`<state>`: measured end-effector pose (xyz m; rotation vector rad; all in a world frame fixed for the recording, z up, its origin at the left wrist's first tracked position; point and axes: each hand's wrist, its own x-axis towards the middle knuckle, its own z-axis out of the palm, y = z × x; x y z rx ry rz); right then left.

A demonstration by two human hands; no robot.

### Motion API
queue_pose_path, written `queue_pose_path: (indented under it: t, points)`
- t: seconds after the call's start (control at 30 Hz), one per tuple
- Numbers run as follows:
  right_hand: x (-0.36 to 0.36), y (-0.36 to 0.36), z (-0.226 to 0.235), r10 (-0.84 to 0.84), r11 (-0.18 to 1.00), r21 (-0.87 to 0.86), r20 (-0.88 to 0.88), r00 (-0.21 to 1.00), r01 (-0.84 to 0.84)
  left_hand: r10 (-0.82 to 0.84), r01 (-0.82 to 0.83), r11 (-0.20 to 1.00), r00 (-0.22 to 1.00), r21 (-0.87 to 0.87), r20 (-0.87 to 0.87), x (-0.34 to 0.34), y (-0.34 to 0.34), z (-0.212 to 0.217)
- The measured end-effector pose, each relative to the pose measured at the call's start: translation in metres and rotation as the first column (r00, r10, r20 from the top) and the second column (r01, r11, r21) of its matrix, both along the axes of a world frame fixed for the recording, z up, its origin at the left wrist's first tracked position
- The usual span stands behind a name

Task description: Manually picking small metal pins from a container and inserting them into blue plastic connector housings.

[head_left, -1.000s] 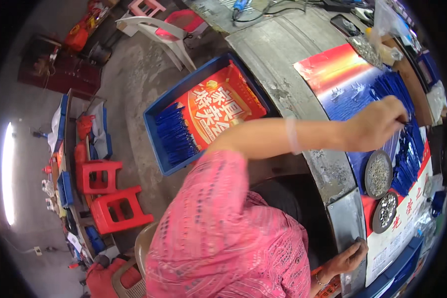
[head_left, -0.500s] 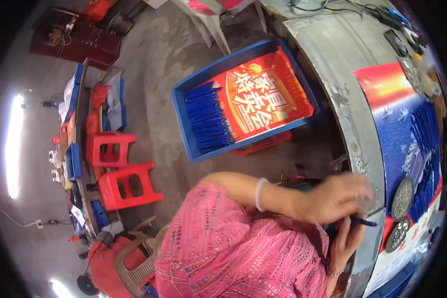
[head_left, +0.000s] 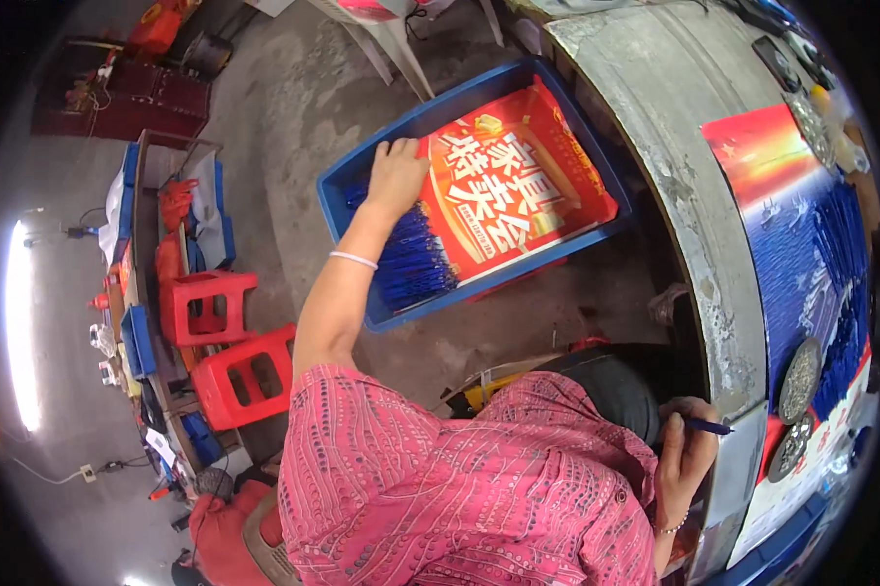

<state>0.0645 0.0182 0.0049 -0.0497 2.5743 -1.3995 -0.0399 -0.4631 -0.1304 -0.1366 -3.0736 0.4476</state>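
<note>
My left hand (head_left: 398,178) reaches into the blue crate (head_left: 408,314), over the far end of a row of blue pens (head_left: 411,256). Its fingers curl downward and their tips are out of sight, so whatever they hold is hidden. A red printed sheet (head_left: 518,176) covers the rest of the crate floor, beside the pens. Close to the workbench edge, my right hand (head_left: 687,444) grips a single dark blue pen (head_left: 708,426), which sticks out to the right between thumb and fingers.
On the workbench (head_left: 689,146) to the right, more blue pens (head_left: 838,264) lie on a printed sheet, near two round dishes of small metal parts (head_left: 799,379). Red plastic stools (head_left: 245,376) stand at left. A person in red (head_left: 230,532) sits at lower left.
My left hand has left its place beside my right hand and swung far left into the crate. My right hand still holds a pen near the bench edge. The view has shifted slightly.
</note>
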Motion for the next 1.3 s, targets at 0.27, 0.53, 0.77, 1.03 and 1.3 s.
queue_pose_path:
  t: [0.27,0.53,0.77,1.03,1.3]
  points:
    - [-0.006,-0.006,0.004,0.105,0.994,0.045,-0.098,0.990,-0.101,-0.142,0.144,0.978,0.990,0.152,-0.021,0.013,-0.012,0.008]
    - [-0.002,-0.001,0.004,0.100,0.995,0.036,-0.075,0.992,-0.097,-0.056,0.049,0.981,0.998,0.188,0.029,0.019,-0.025,0.006]
    - [-0.002,0.002,0.000,0.115,0.993,-0.002,-0.111,0.987,-0.116,-0.055,0.045,0.984,0.997,0.174,0.053,0.016,-0.031,0.004]
    - [-0.005,0.017,-0.001,0.133,0.991,-0.010,-0.161,0.978,-0.136,-0.267,0.263,0.942,0.964,0.210,-0.009,-0.011,-0.023,0.006]
    - [-0.014,0.030,-0.006,0.109,0.956,-0.250,-0.186,0.976,-0.155,-0.197,0.093,0.434,0.980,0.896,-0.007,0.028,0.220,0.127]
